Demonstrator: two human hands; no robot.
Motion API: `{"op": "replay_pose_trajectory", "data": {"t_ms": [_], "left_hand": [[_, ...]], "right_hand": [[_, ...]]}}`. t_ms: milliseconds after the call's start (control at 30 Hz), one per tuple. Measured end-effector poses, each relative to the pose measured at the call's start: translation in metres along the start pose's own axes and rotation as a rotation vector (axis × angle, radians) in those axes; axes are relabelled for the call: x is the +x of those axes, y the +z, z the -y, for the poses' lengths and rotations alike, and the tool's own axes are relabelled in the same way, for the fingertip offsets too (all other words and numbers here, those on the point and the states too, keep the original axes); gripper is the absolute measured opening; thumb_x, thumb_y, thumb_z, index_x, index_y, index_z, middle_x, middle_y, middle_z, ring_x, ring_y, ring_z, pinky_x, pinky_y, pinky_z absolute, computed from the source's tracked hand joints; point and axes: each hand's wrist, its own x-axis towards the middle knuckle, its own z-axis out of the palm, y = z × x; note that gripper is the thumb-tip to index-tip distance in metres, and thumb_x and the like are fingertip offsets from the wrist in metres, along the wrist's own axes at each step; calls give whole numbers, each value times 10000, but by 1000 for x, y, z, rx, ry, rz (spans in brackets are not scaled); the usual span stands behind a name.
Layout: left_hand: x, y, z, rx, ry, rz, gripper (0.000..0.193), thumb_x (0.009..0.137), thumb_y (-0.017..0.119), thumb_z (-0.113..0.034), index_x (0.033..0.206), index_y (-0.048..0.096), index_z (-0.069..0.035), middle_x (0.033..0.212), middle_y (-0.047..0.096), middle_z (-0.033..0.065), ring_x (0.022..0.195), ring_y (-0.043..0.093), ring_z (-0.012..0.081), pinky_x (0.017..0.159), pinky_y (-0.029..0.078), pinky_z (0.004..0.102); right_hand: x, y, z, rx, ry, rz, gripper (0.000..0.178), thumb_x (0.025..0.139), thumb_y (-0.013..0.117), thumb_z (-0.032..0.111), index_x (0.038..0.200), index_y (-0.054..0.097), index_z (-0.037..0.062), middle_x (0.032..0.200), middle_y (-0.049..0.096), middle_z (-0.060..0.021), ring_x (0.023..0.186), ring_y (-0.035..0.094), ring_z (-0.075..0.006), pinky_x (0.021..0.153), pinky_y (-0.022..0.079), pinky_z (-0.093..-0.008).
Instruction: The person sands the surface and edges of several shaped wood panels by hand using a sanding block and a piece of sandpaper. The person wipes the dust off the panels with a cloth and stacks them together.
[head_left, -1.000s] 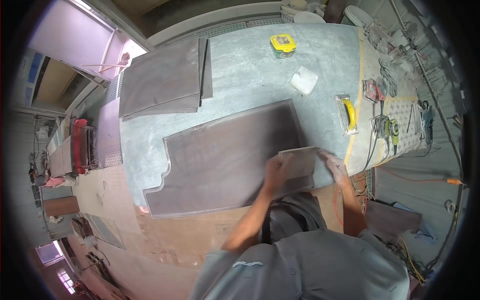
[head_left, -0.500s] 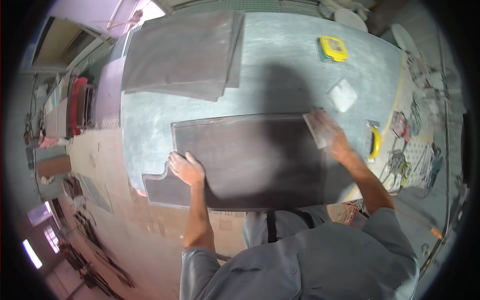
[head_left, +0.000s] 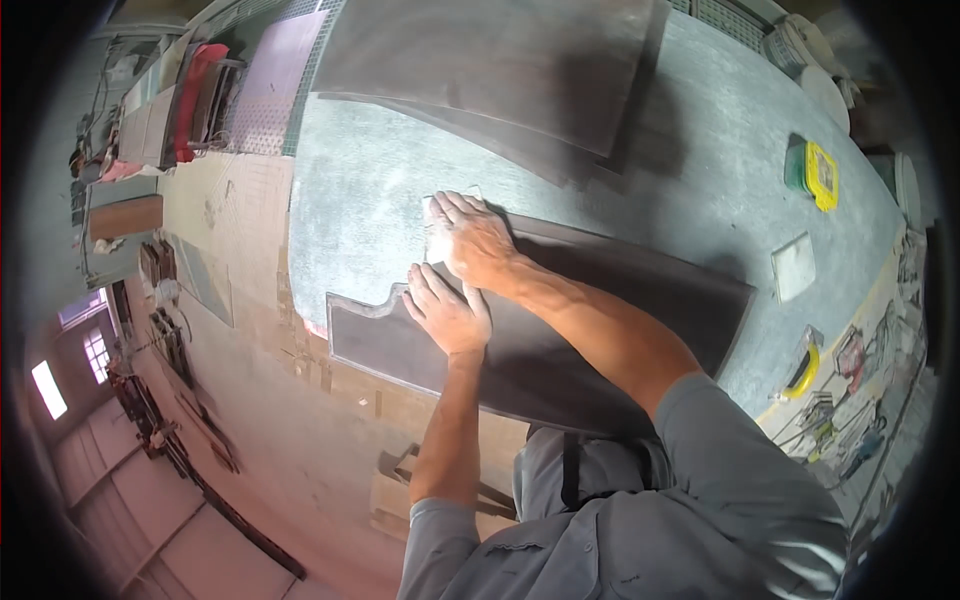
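A dark, flat panel (head_left: 590, 340) with a notched left end and a paler rim lies on the dusty grey-green worktable (head_left: 350, 190). My left hand (head_left: 448, 308) rests on it near the notch, fingers outstretched. Just beyond, my right hand (head_left: 472, 240) presses a thin whitish pad (head_left: 434, 245) along the panel's upper left edge. Most of that pad is hidden under the palm and fingers, so its exact kind cannot be made out. The right forearm crosses over the panel's middle.
Several large dark sheets (head_left: 490, 60) are stacked at the table's far side. To the right are a green box with a yellow lid (head_left: 820, 178), a white square sheet (head_left: 794, 267) and a yellow-handled tool (head_left: 803, 372). Assorted hand tools (head_left: 830, 425) line the right edge.
My right hand has swept from the panel's right end to its left with the pad. The left hand stays on the panel near the notch. The view has turned and shifted left.
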Motion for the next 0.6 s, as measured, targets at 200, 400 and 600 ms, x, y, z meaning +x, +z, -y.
{"op": "replay_pose_trajectory", "data": {"t_ms": [200, 400, 600], "left_hand": [[-2, -3, 2, -12, -67, -12, 806, 1052, 590, -427, 1615, 409, 120, 1669, 439, 321, 1604, 362, 449, 1337, 192, 611], [5, -9, -9, -193, -153, 22, 877, 967, 681, -424, 1615, 422, 108, 1665, 446, 317, 1601, 344, 463, 1344, 167, 649], [2, -15, -1, -194, -184, 89, 910, 1018, 649, -486, 1650, 374, 108, 1731, 351, 317, 1648, 285, 434, 1349, 175, 616]], "right_hand": [[-75, -44, -35, -129, -175, -87, 546, 903, 721, 185, 1387, 709, -68, 1513, 669, -191, 1437, 602, -330, 1225, 480, -468], [-5, 3, -10, 48, -103, 11, 662, 850, 680, 74, 1495, 622, -64, 1461, 697, -211, 1446, 558, -393, 1251, 437, -478], [-7, -8, -15, 184, -269, -159, 481, 918, 710, 33, 1393, 695, -47, 1377, 733, -226, 1245, 705, -426, 1084, 557, -499]]}}
